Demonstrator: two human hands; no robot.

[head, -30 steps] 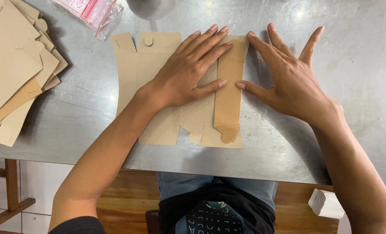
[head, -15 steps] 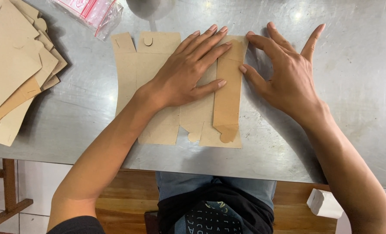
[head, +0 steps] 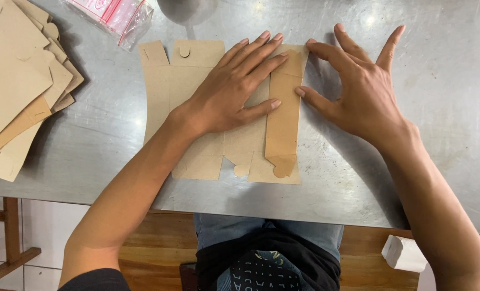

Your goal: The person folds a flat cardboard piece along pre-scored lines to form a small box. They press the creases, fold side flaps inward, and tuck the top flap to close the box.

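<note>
A flat brown cardboard blank is found lying on the metal table, its folded strip's long axis running away from the person. The left hand is pressed flat on it, fingers extended. The right hand, spread and grasping nothing, is set just right of the strip, fingertips at its edge.

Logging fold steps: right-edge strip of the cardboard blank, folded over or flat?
Folded over: the darker strip lies atop the cardboard blank, under the left hand's fingertips.
</note>
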